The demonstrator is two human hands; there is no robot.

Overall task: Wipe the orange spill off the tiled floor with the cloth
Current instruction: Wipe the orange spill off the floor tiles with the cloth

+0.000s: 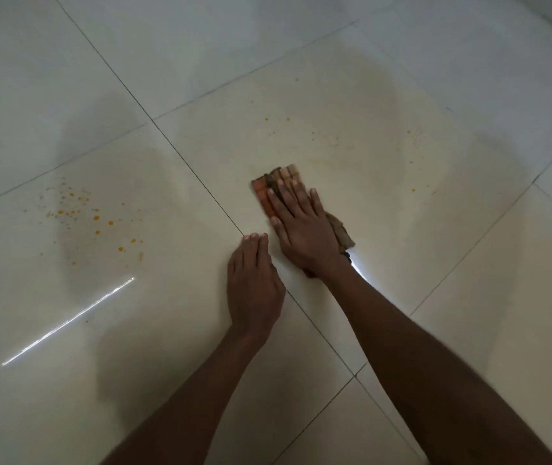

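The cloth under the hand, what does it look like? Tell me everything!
The striped orange, tan and brown cloth looks like soft woven fabric, folded or bunched into a small pad. It lies flat on the shiny cream tiled floor, just right of a dark grout line. The right hand presses on it with straight, spread fingers, hiding its middle. Striped ends stick out past the fingertips, and a crumpled brown edge shows beside the wrist. The left hand rests on the floor nearby, not touching the cloth.

A striped cloth (pixel 276 186) in orange, brown and tan lies under the right hand (pixel 301 229); orange droplets (pixel 93 223) speckle cream floor tiles (pixel 368 162) left of the left hand (pixel 254 283).
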